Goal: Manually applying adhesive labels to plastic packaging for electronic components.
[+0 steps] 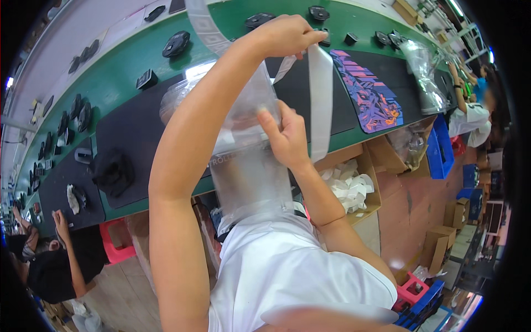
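My left arm crosses over the table. My left hand (290, 36) is closed, its fingertips pinched at the top of a long white strip (322, 105) that hangs down past the table edge. A short curled piece of strip (285, 69) dangles under that hand. My right hand (287, 135) grips the side of a stack of clear plastic packaging (251, 180), thumb on top and the other fingers partly hidden. The stack reaches from the table edge to my white shirt. Behind my left forearm rises a pale translucent band (207, 27) with a square pattern.
Black mats (141, 119) and a colourful patterned mat (368, 91) lie on the green table (221, 14). Several black devices (176, 44) stand along it. Beneath the edge, a cardboard box (365, 207) holds white scraps. Co-workers sit at left and far right; a blue crate (440, 146) hangs at right.
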`<state>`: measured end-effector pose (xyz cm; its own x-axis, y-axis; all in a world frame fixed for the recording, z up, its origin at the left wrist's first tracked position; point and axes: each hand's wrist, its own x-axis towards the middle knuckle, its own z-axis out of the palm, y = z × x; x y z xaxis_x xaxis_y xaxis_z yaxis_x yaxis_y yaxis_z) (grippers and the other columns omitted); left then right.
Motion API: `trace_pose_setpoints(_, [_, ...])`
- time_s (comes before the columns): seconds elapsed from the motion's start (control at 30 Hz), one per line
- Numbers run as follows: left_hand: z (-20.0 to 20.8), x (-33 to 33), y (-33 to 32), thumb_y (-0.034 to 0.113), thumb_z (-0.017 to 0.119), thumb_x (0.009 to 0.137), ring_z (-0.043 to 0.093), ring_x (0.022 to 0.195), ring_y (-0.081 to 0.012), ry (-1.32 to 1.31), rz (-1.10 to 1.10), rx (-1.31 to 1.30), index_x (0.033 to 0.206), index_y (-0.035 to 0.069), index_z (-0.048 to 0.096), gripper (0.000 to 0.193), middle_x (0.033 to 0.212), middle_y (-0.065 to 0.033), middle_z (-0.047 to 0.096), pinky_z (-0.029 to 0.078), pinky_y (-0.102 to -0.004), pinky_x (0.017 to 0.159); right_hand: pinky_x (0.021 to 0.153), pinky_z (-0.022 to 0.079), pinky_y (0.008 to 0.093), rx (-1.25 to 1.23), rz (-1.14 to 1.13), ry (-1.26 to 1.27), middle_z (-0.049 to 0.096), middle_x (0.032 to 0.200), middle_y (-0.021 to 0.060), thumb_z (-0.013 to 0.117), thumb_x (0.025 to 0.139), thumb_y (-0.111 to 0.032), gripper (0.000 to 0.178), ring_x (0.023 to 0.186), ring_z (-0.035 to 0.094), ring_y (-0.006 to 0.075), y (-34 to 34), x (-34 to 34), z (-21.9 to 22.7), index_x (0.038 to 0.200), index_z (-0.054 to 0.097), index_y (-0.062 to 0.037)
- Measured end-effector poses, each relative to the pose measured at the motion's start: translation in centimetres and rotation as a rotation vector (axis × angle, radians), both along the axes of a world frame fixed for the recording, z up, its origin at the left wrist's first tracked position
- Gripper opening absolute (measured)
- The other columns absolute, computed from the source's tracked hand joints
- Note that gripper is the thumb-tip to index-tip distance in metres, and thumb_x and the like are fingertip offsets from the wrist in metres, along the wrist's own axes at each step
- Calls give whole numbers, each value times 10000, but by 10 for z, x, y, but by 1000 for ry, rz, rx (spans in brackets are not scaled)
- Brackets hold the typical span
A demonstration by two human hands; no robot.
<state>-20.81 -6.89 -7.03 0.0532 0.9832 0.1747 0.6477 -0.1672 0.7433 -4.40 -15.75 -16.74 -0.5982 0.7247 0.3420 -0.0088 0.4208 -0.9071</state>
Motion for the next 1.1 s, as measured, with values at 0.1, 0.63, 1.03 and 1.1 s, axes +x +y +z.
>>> trace_pose_setpoints(0.1, [-10,4,-8,401,645,929,672,659,-168,15,-56,-63,980,-4,754,422,802,-111,714,549,-298,665,614,449,289,19,28,-15,691,788,127,689,932,-320,404,684,601,136,2,11,-12,1101,649,45])
trace_pose_setpoints(0.63, [6,-9,-16,171,802,764,662,716,-140,-146,-155,-33,935,-45,742,281,794,-110,730,525,-287,677,683,505,220,119,-337,232,694,971,56,765,876,-105,343,795,641,100,90,40,32,1168,628,10])
trace_pose_setpoints(1.03, [12,-4,-25,257,836,753,681,618,-130,-116,-198,-103,693,-11,688,312,604,-83,656,476,-279,544,724,465,216,-15,-250,242,679,853,12,773,889,-150,203,771,603,83,106,43,28,961,685,19])
trace_pose_setpoints(1.1, [13,-5,-22,273,827,769,702,633,-138,-39,-203,-117,704,7,703,300,640,-80,685,525,-280,583,712,455,204,-168,-147,217,682,889,24,758,902,-151,196,808,601,84,111,50,28,1003,692,3])
